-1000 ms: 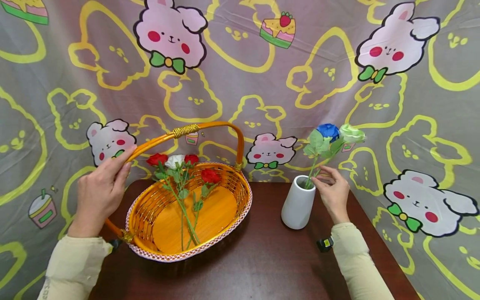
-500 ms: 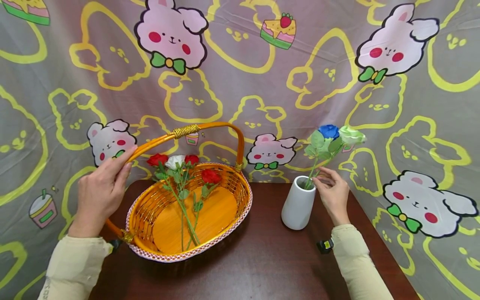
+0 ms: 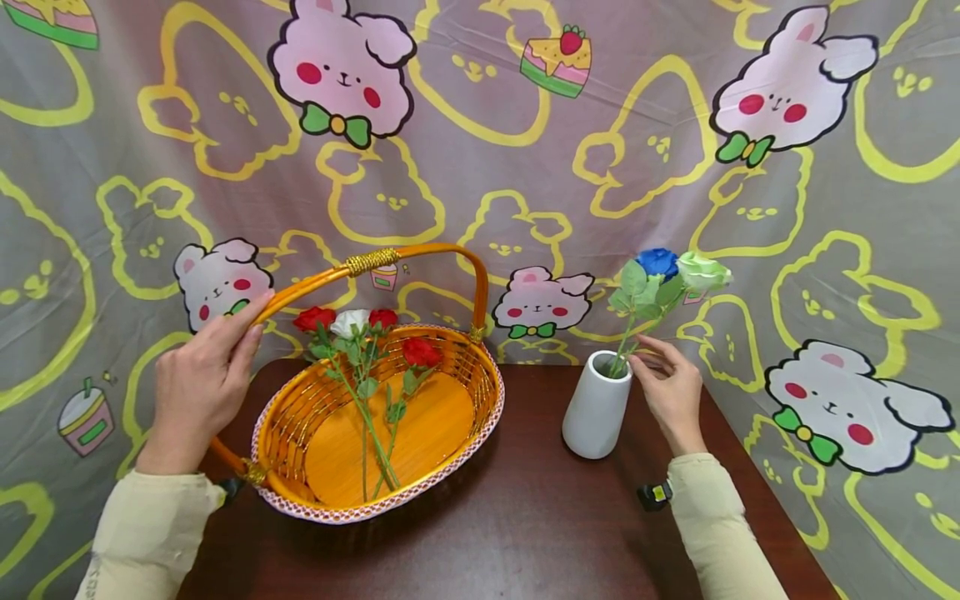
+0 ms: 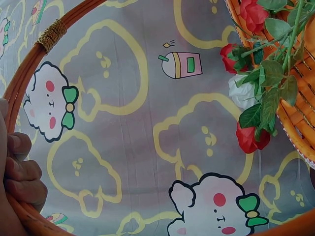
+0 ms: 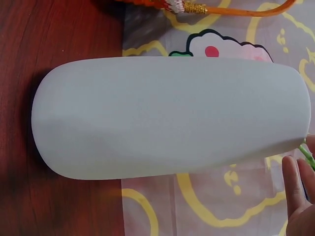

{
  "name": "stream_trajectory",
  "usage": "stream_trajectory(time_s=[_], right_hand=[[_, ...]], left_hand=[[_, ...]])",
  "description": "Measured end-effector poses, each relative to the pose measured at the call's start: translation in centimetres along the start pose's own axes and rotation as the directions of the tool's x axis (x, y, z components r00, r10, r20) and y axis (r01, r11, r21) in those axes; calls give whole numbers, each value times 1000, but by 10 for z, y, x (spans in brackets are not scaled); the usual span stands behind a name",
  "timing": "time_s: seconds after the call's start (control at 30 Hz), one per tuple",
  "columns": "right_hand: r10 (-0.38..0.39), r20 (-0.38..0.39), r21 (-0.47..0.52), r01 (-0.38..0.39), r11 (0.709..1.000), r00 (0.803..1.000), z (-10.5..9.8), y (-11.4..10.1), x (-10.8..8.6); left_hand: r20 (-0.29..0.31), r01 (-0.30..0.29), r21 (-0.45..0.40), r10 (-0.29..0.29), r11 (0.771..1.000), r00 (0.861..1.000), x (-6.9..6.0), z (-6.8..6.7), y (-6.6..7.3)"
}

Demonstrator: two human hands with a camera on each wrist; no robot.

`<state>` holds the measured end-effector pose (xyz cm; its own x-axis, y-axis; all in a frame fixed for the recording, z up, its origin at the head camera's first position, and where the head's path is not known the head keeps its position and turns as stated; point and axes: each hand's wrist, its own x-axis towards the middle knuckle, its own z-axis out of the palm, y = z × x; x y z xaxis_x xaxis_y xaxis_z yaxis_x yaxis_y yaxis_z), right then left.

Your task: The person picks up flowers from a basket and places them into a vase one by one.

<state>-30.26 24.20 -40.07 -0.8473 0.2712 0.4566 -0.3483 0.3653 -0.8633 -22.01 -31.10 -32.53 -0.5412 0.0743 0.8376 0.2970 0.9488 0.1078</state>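
Observation:
My left hand (image 3: pixel 198 375) grips the handle (image 3: pixel 315 283) of an orange woven basket (image 3: pixel 465 450) in the head view; curled fingers (image 4: pixel 24 182) show in the left wrist view. Inside the basket lean red roses (image 3: pixel 422 352) and a white rose (image 3: pixel 350 323), stems downward. A white vase (image 3: pixel 596 417) stands at the right with a blue rose (image 3: pixel 657 262) and a pale green rose (image 3: pixel 703 273) leaning rightward in it. My right hand (image 3: pixel 671 387) is beside the vase mouth, thumb and fingers parted near the stems. The right wrist view shows mostly the vase (image 5: pixel 167 118).
A dark reddish-brown table (image 3: pixel 510 533) carries the basket and vase. Behind and around it hangs a cartoon-printed curtain (image 3: pixel 510 167). The basket handle arches high over the basket, and the vase stands near the table's right side.
My right hand has shifted slightly right, away from the stems. The two roses in the vase have tipped slightly. My left hand and the basket have stayed put.

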Motion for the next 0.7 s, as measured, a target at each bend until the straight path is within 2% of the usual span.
stream_trajectory(time_s=[0.13,0.37,0.7], right_hand=[[16,-26,-8,-16,1000,1000,-1,5,2],[-14,-38,-10,13,1000,999,-1,33,10],[-71,-33,-17,70,997,997,0,37,9]], left_hand=[[-2,2,0,-2,1000,1000,0,0,0],[3,5,1,-5,1000,1000,0,-1,1],[1,4,-4,-4,1000,1000,0,-1,2]])
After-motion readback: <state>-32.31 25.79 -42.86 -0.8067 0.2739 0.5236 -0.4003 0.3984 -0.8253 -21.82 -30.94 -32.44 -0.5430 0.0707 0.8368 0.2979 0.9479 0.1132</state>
